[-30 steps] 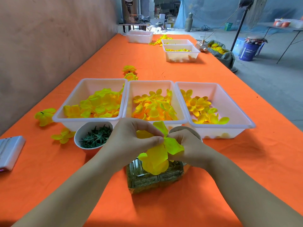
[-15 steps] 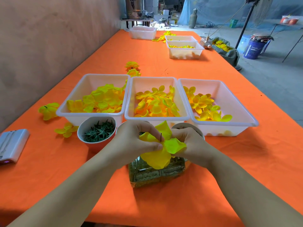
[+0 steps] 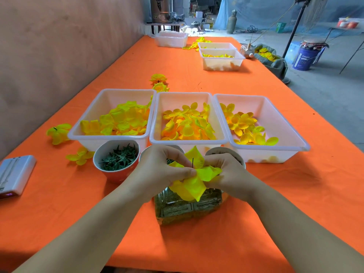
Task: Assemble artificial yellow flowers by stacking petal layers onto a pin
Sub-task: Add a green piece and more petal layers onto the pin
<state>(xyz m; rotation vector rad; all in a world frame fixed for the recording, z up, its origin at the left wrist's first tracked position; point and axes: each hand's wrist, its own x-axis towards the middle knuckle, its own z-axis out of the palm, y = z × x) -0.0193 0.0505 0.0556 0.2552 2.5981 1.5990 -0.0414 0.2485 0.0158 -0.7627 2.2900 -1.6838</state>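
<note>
Near the front edge of the orange table (image 3: pixel 275 213), both hands meet over a clear square container (image 3: pixel 187 210) filled with a greenish mass. The left hand (image 3: pixel 163 170) has its fingers curled and its thumb pressed against the left side of a bright yellow petal layer (image 3: pixel 192 187), pinching it. The right hand (image 3: pixel 229 174) is curled in the same way and pinches the right side of that layer. The petal layer sits between the two hands, its lobes spreading down over the container's top and up towards the far side. A thin dark pin (image 3: pixel 192 162) stands upright out of its middle; what holds the pin from below is hidden by the petals and fingers. Just beyond the hands three white trays stand side by side, touching: the left tray (image 3: pixel 76 133) holds pale yellow petals, the middle tray (image 3: pixel 185 142) deeper orange-yellow ones, and the right tray (image 3: pixel 295 133) small rounded yellow ones. Left of the hands, just before the left tray, a bowl (image 3: pixel 118 174) holds dark green star pieces (image 3: pixel 120 157). Another bowl (image 3: pixel 220 149) shows behind the right hand, its contents too hidden to tell. Loose yellow flowers (image 3: pixel 58 133) lie on the cloth left of the trays, and a white device (image 3: pixel 15 174) lies at the left edge. More trays (image 3: pixel 221 64) stand far down the table.
</note>
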